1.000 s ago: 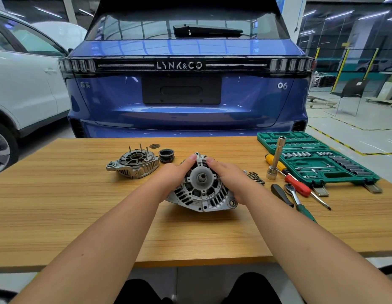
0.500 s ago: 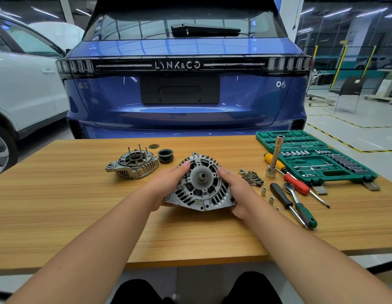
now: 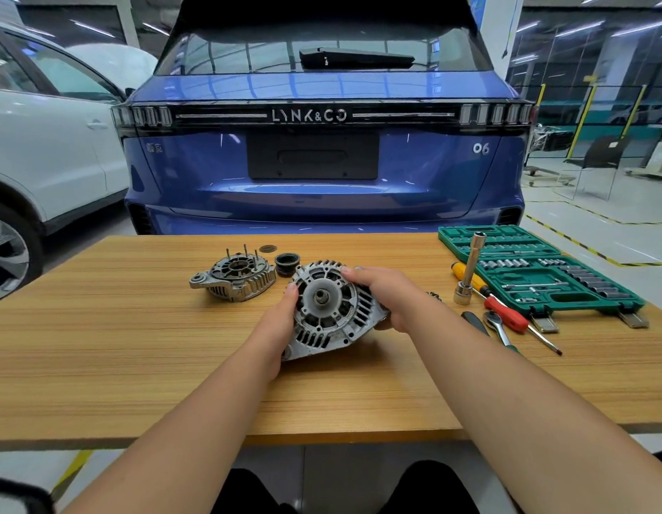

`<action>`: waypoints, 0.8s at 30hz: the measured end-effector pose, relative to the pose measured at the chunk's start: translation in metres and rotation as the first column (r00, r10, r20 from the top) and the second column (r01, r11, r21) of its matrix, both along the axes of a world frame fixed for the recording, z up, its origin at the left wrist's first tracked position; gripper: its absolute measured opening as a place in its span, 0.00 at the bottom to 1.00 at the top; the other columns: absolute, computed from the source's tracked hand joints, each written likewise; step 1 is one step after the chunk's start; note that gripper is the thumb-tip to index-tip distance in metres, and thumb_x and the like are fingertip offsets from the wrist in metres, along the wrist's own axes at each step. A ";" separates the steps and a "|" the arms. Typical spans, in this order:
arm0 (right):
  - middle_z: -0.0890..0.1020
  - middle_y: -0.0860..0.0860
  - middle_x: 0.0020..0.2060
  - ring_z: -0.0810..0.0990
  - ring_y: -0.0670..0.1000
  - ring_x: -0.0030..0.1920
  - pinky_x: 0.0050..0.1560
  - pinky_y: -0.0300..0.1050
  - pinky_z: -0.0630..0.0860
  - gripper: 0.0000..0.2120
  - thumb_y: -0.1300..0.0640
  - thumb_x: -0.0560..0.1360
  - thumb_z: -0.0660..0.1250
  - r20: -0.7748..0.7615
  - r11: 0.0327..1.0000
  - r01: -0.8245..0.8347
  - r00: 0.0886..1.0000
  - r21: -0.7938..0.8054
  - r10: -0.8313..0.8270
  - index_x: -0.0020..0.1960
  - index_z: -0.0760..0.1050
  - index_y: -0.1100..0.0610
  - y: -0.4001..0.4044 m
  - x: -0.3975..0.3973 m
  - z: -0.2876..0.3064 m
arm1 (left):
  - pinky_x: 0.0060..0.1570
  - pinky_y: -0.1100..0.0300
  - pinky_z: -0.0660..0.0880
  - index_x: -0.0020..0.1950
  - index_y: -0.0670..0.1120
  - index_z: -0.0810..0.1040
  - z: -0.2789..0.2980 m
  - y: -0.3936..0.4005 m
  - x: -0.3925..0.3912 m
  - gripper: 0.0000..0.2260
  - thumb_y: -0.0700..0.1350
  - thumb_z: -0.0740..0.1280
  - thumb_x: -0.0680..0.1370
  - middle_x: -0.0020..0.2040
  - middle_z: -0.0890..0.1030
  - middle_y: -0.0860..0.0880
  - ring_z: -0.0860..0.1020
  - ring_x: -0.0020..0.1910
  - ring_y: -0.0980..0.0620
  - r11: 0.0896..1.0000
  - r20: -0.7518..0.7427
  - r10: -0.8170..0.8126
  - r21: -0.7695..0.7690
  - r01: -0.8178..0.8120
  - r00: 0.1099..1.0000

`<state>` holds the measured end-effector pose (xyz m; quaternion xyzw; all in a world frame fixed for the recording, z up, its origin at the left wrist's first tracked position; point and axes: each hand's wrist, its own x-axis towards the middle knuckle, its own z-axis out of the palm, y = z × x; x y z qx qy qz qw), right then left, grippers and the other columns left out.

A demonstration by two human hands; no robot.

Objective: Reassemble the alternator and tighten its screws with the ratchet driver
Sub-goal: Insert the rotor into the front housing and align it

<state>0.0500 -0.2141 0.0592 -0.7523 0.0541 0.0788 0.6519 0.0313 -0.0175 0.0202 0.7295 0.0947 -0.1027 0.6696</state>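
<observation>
Both hands' grip curled on alternator body (image 3: 331,309), tilted mid-desk (image 3: 99,365): left hand (image 3: 277,328) at its lower-left rim, right hand (image 3: 388,296) over its top-right.

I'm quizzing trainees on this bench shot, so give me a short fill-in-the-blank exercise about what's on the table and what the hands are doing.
1. Both hands, left hand and right hand, hold the ____ body.
2. The separate end cover lies to the body's ____.
3. The socket set case is ____ in colour.
4. The red-handled screwdriver lies on the ____.

Missing words: alternator; left; green; table
</observation>
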 end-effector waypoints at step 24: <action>0.82 0.58 0.62 0.84 0.61 0.57 0.58 0.63 0.81 0.31 0.47 0.75 0.75 0.080 0.943 0.069 0.992 0.326 -0.100 0.73 0.71 0.55 -0.003 -0.006 -0.036 | 0.67 0.53 0.65 0.75 0.54 0.70 0.001 0.016 0.014 0.36 0.74 0.58 0.75 0.69 0.75 0.56 0.74 0.64 0.53 0.991 0.138 -0.101 0.106 0.086 0.985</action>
